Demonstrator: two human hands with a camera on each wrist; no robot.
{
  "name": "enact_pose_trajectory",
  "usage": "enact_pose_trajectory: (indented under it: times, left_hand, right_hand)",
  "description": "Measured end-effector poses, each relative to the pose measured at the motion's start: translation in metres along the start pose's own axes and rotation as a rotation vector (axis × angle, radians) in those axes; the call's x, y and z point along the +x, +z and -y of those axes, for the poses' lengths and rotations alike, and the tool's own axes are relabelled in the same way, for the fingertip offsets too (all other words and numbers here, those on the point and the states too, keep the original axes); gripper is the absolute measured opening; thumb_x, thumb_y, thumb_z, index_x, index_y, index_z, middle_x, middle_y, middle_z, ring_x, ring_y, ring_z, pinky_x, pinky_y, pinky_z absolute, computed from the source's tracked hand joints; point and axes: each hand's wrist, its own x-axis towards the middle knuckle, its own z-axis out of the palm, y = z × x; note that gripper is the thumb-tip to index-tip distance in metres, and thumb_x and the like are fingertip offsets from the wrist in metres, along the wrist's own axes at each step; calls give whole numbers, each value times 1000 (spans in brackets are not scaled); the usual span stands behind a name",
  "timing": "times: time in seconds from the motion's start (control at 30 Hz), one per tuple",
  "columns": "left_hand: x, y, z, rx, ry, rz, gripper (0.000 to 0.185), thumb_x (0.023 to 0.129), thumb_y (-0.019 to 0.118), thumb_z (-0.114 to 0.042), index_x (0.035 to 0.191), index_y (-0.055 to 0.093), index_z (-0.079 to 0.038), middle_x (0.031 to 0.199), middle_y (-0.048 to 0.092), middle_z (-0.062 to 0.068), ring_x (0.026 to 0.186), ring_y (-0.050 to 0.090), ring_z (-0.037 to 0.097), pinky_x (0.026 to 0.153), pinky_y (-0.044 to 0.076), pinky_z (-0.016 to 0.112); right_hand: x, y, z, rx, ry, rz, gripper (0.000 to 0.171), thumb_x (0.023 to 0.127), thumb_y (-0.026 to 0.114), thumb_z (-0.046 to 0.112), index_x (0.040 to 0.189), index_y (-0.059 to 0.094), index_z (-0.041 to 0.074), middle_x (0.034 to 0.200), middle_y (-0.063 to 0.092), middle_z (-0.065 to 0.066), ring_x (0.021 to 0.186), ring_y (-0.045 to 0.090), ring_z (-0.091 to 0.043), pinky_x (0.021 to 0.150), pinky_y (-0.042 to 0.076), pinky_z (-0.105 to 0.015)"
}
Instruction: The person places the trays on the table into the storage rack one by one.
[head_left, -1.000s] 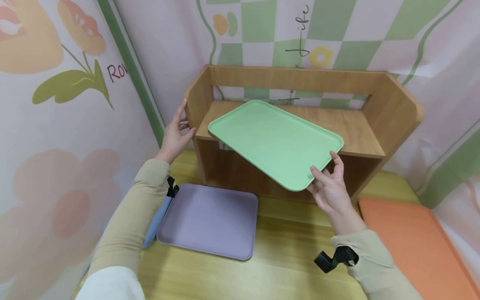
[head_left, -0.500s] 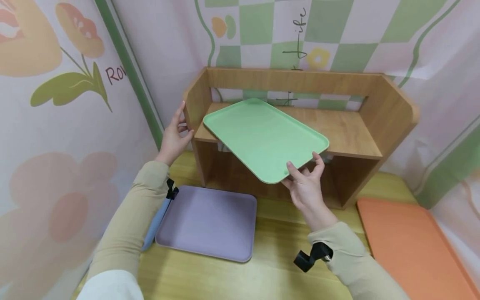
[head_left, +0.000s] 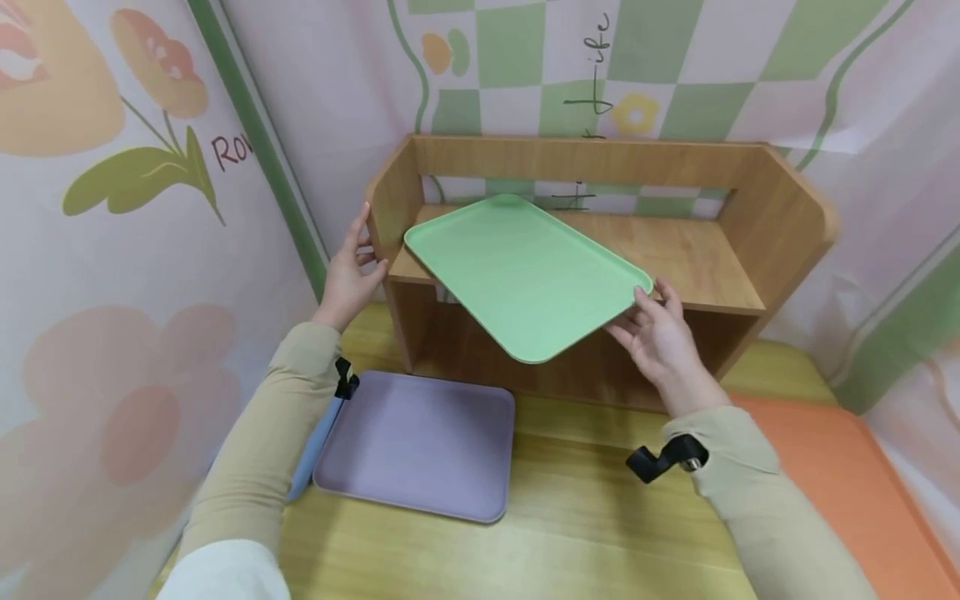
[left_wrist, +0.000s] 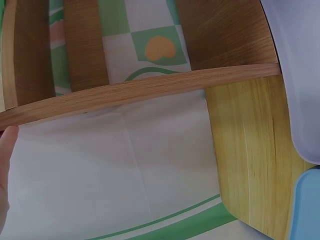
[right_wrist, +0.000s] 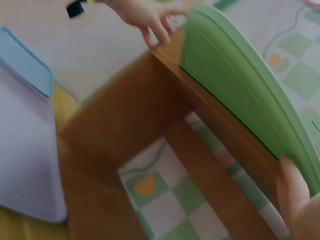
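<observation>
Green plastic meets the right hand's [head_left: 660, 337] fingertips [head_left: 642, 293], which pinch the near right edge of the green tray [head_left: 525, 271]. That tray lies tilted across the top board of the wooden shelf [head_left: 697, 258], its near corner hanging past the shelf's front edge. Left of the shelf, the left hand [head_left: 347, 275] rests relaxed, straight fingers on its side panel. Below the shelf's front lies a purple tray [head_left: 420, 442] on the yellow table [head_left: 570, 517], with an orange tray [head_left: 840, 475] to the shelf's right.
</observation>
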Motion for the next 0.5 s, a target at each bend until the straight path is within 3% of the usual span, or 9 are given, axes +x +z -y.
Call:
enact_pose_trajectory:
  times: [0.17,0.5]
  left_hand:
    - [0,0,-1,-6,0,-4,87,88,58,5,152,14,-33,126,49,27,112,57,40,93,52,44]
    - [-1,2,-1,13,-8,-8,88,89,58,4,152,13,-36,123,49,25,112,57,40,94,52,44]
  right_hand:
    - [6,-10,11,1,56,89,88,96,47,1,146,-12,44,98,57,-9,87,65,-19,72,59,-32]
    - [-1,-13,9,-83,76,197,64,94,44,-8,136,13,29,119,42,-5,90,67,-20,77,59,-34]
